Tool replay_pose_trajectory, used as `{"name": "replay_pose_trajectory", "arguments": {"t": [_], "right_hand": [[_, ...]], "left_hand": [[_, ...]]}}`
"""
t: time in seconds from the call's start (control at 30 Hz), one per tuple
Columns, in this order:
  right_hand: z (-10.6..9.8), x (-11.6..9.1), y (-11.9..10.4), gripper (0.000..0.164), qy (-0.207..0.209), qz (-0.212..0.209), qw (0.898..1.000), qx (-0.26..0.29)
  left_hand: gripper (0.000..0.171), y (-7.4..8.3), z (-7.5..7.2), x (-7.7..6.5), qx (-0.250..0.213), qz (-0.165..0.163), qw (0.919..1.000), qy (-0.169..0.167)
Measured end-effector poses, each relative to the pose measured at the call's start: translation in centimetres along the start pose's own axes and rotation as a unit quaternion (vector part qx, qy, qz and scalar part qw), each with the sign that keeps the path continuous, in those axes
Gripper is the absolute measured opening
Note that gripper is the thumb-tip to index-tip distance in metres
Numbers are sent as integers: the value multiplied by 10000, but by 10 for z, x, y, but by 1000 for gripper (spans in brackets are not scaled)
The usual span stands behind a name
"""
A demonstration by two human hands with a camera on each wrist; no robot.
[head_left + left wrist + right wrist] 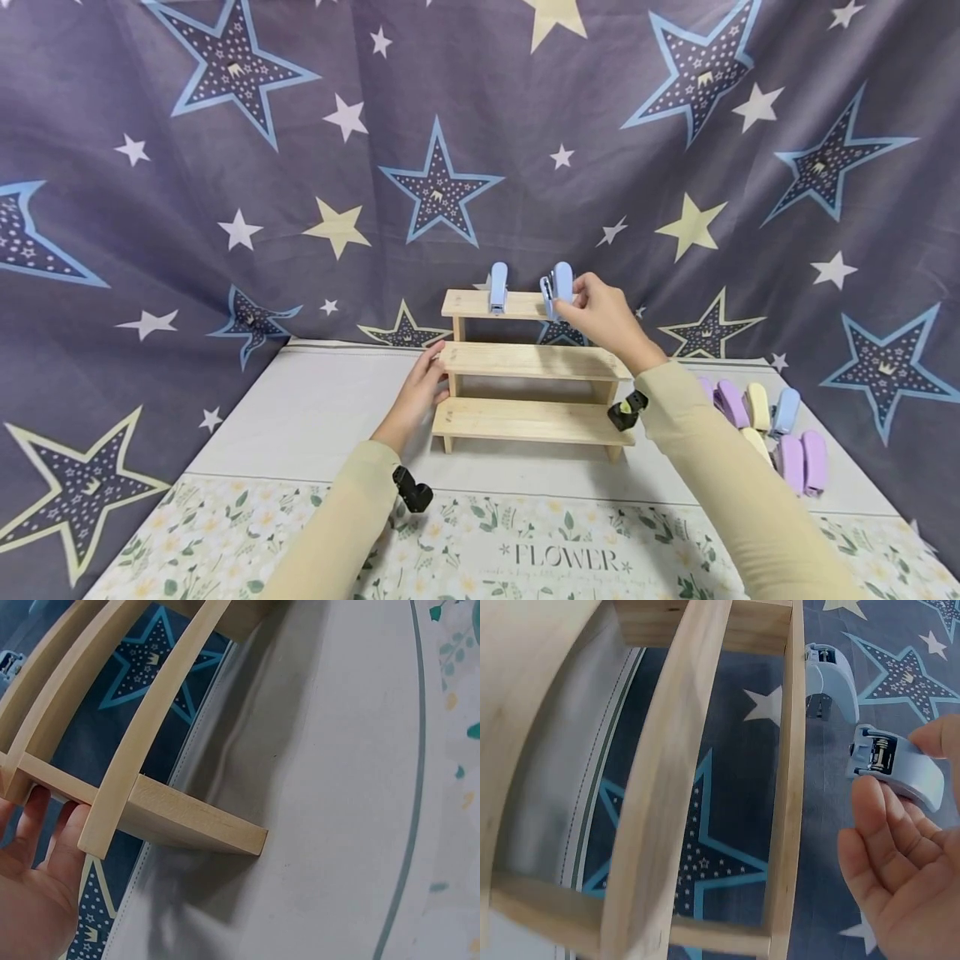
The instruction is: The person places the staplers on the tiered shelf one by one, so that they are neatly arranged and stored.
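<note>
A three-tier wooden shelf (532, 361) stands on the table. My left hand (417, 392) holds its left end beside the middle tier; in the left wrist view the fingertips (31, 810) go partly out of sight behind the wood. My right hand (606, 317) pinches a light blue stapler (562, 287) between thumb and fingers at the right part of the top tier. In the right wrist view this stapler (892, 765) shows its metal spring side. Another light blue stapler (498, 287) stands upright on the top tier, to the left of the held one.
On the table at the right, beyond the right forearm, lie several staplers: purple (814, 462), pale yellow (757, 406) and light blue (785, 411). A dark star-patterned curtain (300, 167) hangs close behind the shelf. A floral mat (465, 542) covers the table's front.
</note>
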State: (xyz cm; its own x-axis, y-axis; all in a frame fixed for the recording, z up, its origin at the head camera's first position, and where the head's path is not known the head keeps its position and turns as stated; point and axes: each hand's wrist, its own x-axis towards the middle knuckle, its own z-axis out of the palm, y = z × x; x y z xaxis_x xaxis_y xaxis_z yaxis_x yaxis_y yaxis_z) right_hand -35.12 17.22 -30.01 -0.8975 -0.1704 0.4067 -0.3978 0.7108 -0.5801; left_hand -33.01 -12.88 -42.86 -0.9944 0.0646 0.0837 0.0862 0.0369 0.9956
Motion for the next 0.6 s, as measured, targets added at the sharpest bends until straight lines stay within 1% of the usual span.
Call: {"name": "replay_pose_trajectory", "arguments": {"t": [0.13,0.33,0.5,0.6], "right_hand": [[9,13,-2,38,-87,117,9999,-21],[20,27,-1,42,-225,426,9988,17],[24,34,0,44,-317,688,9968,236],[26,36,0,45,-401,838,9953,276]], "left_hand": [[48,0,0,0,-29,-6,10000,-7],[48,0,0,1,-53,-18,10000,-2],[48,1,1,0,-71,-6,10000,4],[48,0,1,0,-79,-2,10000,16]]}}
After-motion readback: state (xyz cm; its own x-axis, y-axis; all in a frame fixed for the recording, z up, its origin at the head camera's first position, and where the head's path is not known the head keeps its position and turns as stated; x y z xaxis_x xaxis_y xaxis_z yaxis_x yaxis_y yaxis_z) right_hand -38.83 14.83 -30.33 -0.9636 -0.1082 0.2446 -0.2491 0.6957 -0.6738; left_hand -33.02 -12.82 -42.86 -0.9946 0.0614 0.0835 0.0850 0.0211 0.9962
